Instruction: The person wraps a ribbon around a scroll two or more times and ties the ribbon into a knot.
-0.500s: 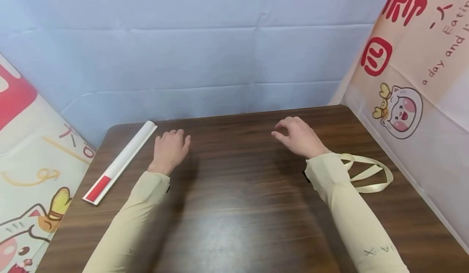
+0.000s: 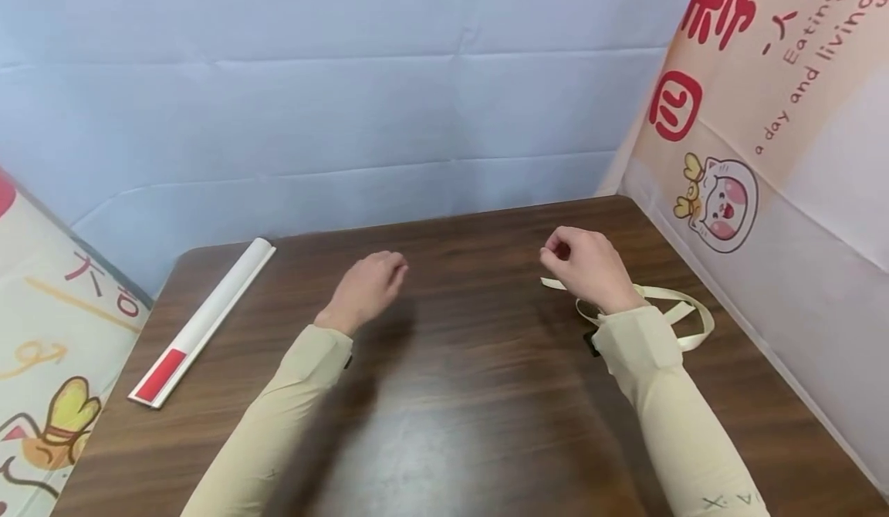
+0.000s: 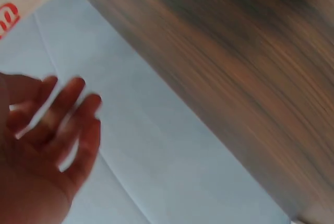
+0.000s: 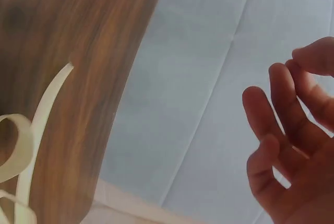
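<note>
My left hand (image 2: 364, 287) hovers over the left-middle of the table with nothing in it; in the left wrist view its fingers (image 3: 65, 109) are loosely bent and spread a little. On the right, my right hand (image 2: 589, 264) is held above a cream ribbon (image 2: 701, 322). Its thumb and forefinger meet at the tips, with the other fingers (image 4: 284, 96) softly bent, and nothing shows between them. The ribbon lies in loops on the table, partly hidden under the right wrist; its free end points left, just below the hand.
A long white roll (image 2: 218, 301) with a red label lies slantwise on the table's left side. The dark wood table (image 2: 444, 363) meets a pale blue cloth wall (image 2: 389, 116) at the back. Printed cloths stand along both sides.
The view has turned slightly right. My left hand has moved right, away from the white roll. My right hand has shifted right toward the ribbon, its thumb and forefinger coming together.
</note>
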Motion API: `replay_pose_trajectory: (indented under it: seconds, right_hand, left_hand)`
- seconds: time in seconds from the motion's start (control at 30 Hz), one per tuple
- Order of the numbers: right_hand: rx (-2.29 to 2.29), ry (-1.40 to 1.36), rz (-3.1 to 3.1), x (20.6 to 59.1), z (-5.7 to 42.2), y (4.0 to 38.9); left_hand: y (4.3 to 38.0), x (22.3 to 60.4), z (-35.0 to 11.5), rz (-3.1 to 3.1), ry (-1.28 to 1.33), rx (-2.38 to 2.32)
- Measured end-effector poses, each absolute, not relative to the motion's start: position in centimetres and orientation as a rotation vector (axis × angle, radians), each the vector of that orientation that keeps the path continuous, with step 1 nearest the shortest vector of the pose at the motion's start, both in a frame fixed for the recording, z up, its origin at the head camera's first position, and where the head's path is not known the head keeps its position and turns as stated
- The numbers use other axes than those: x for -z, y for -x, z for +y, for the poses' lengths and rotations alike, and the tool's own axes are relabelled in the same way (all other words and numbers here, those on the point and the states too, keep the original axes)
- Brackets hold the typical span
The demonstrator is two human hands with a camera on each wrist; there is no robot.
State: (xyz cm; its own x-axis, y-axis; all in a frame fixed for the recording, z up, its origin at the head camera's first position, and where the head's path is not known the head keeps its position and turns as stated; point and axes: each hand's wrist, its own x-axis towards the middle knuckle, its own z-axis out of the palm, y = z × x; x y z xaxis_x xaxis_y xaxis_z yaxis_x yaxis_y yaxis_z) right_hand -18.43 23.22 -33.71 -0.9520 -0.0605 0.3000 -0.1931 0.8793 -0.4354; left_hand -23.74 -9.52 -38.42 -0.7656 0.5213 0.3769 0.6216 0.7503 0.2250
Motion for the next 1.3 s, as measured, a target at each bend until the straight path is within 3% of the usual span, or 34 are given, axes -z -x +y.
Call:
replay_pose_trajectory:
  seconds: [0.3, 0.6, 1.3]
  right_hand:
    - [-0.656, 0.056, -2.798, 34.6, 25.5, 17.0]
    - [-0.636, -0.011, -2.949, 37.2, 26.0, 17.3]
    - [-0.344, 0.012, -3.242, 42.7, 25.1, 18.1]
  left_hand:
    - [22.9, 38.8, -2.5, -2.681, 1.175, 0.655]
    - [22.2, 39.5, 1.8, -2.785, 1.29, 0.5]
    - [21.3, 42.4, 5.0, -2.942, 1.351, 0.212]
